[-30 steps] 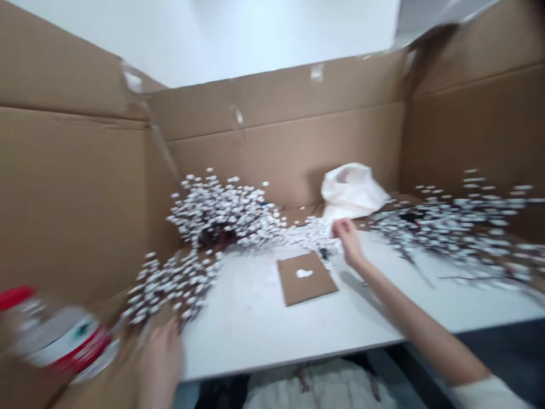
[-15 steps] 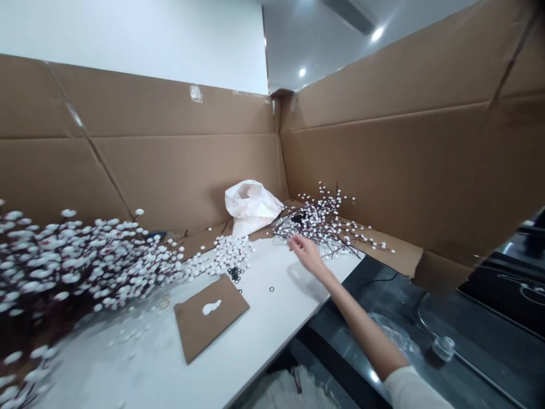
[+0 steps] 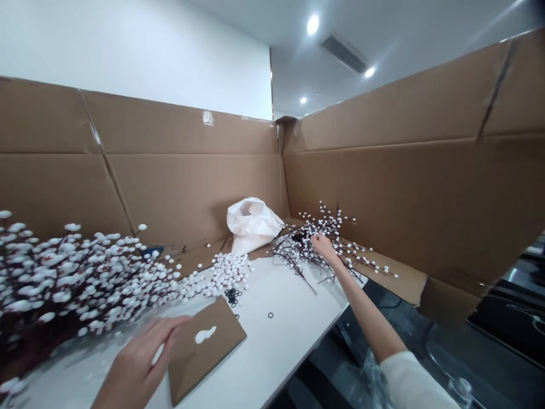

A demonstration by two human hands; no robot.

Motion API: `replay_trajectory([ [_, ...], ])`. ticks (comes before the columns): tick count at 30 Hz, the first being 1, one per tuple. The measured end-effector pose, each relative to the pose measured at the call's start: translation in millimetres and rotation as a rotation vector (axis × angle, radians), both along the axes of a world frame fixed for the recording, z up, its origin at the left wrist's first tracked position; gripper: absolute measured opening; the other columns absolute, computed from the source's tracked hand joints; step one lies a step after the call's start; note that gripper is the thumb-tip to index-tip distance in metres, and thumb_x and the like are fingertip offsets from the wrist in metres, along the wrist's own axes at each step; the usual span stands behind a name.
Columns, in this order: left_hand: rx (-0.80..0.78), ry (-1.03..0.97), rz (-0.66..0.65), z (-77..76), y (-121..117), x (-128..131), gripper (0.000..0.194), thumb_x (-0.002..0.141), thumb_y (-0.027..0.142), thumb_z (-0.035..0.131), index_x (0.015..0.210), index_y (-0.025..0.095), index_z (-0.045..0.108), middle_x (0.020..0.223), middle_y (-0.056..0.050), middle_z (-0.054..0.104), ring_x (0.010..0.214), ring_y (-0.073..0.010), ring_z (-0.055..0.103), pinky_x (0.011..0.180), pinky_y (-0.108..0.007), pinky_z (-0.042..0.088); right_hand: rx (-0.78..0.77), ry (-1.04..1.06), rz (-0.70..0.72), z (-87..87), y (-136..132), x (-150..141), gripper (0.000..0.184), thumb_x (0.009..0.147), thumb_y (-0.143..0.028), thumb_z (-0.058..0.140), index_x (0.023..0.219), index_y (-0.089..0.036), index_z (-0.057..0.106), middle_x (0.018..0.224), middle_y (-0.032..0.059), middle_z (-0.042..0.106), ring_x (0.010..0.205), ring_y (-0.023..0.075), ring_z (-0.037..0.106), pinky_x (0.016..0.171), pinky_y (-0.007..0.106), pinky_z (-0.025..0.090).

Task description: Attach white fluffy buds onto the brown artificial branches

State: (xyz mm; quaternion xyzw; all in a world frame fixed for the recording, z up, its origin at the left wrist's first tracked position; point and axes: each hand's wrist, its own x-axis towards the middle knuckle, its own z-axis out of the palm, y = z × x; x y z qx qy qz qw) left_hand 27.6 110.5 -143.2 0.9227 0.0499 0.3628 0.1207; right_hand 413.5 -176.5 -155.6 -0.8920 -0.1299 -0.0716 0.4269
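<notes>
My right hand [image 3: 323, 247] reaches into a pile of dark twigs with white berries [image 3: 317, 227] at the far end of the white table [image 3: 272, 352]. Its fingers are closed, and what they hold is hidden. At the lower left, my left hand [image 3: 142, 359] is over the table beside a brown cardboard piece [image 3: 213, 358]. Its thumb and fingers come together, but I cannot make out anything between them. White, glue-like stuff [image 3: 205, 335] lies on the cardboard. One dark stem [image 3: 305, 279] sticks out from the pile toward me.
A large bunch of white-berry branches [image 3: 93, 272] fills the left side. Loose white berries [image 3: 232, 271] and small black rings [image 3: 232, 296] lie mid-table, with one ring [image 3: 271, 315] apart. A white bag [image 3: 253, 224] stands behind, before tall cardboard walls [image 3: 191, 182].
My left hand has come into view at the lower left. My right hand has moved right, deeper into the twigs. A dark stem now shows on the table near it. The view has tilted up.
</notes>
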Motion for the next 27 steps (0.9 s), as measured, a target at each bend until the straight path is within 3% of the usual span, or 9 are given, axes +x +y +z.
replay_trajectory([
  [2, 0.007, 0.061, -0.059, -1.3, 1, 20, 0.028, 0.082, 0.041, 0.043, 0.092, 0.028, 0.065, 0.093, 0.0, 0.067, 0.089, -0.0177, 0.061, 0.076, -0.024, 0.049, -0.085, -0.011, -0.016, 7.1, 1, 13, 0.028, 0.083, -0.025, 0.036, 0.101, -0.011, 0.053, 0.078, 0.0107, 0.062, 0.068, 0.0178, 0.057, 0.062, 0.025, 0.039],
  [5, -0.027, 0.036, -0.044, -16.2, 11, 34, 0.03, 0.082, 0.041, 0.041, 0.088, 0.026, 0.066, 0.086, -0.002, 0.068, 0.082, -0.0177, 0.061, 0.073, -0.024, 0.048, -0.241, 0.003, 0.036, 11.7, 0, 27, 0.031, 0.081, -0.02, 0.038, 0.107, -0.012, 0.053, 0.076, 0.0093, 0.063, 0.065, 0.0179, 0.057, 0.061, 0.025, 0.038],
  [8, -0.034, 0.042, -0.006, -32.2, 23, 27, 0.028, 0.078, 0.041, 0.044, 0.084, 0.026, 0.067, 0.08, -0.001, 0.068, 0.076, -0.018, 0.062, 0.069, -0.025, 0.047, -0.39, 0.004, 0.099, 10.5, 1, 29, 0.024, 0.081, -0.022, 0.041, 0.094, -0.013, 0.059, 0.077, 0.0098, 0.065, 0.069, 0.0189, 0.059, 0.062, 0.025, 0.038],
  [11, -0.019, -0.01, 0.041, -36.8, 31, 14, 0.026, 0.078, 0.04, 0.045, 0.084, 0.027, 0.067, 0.083, -0.001, 0.068, 0.08, -0.0188, 0.062, 0.073, -0.026, 0.046, -0.469, -0.062, 0.076, 8.5, 5, 27, 0.026, 0.084, -0.023, 0.04, 0.091, -0.01, 0.06, 0.093, 0.0155, 0.064, 0.085, 0.0222, 0.059, 0.068, 0.025, 0.038],
  [17, 0.112, -0.121, 0.046, -32.4, 33, 11, 0.024, 0.082, 0.036, 0.044, 0.085, 0.025, 0.066, 0.082, 0.0, 0.067, 0.077, -0.0158, 0.062, 0.07, -0.024, 0.046, -0.481, -0.117, 0.054, 8.8, 11, 29, 0.024, 0.083, -0.023, 0.045, 0.095, -0.009, 0.061, 0.096, 0.0175, 0.063, 0.089, 0.0235, 0.059, 0.069, 0.026, 0.038],
  [21, 0.226, -0.12, -0.024, -31.2, 29, 12, 0.023, 0.084, 0.031, 0.043, 0.087, 0.023, 0.065, 0.08, 0.0, 0.066, 0.074, -0.0126, 0.061, 0.068, -0.02, 0.045, -0.465, -0.121, 0.076, 8.8, 13, 33, 0.013, 0.076, -0.016, 0.052, 0.082, -0.011, 0.063, 0.088, 0.0143, 0.065, 0.083, 0.0215, 0.06, 0.066, 0.024, 0.038],
  [27, 0.262, -0.088, -0.032, -28.2, 22, 12, 0.023, 0.085, 0.029, 0.043, 0.087, 0.021, 0.064, 0.081, 0.0, 0.066, 0.077, -0.0128, 0.06, 0.071, -0.021, 0.045, -0.386, -0.258, -0.019, 22.9, 12, 22, 0.024, 0.085, -0.018, 0.038, 0.093, -0.011, 0.059, 0.089, 0.0148, 0.063, 0.081, 0.021, 0.058, 0.065, 0.026, 0.035],
])
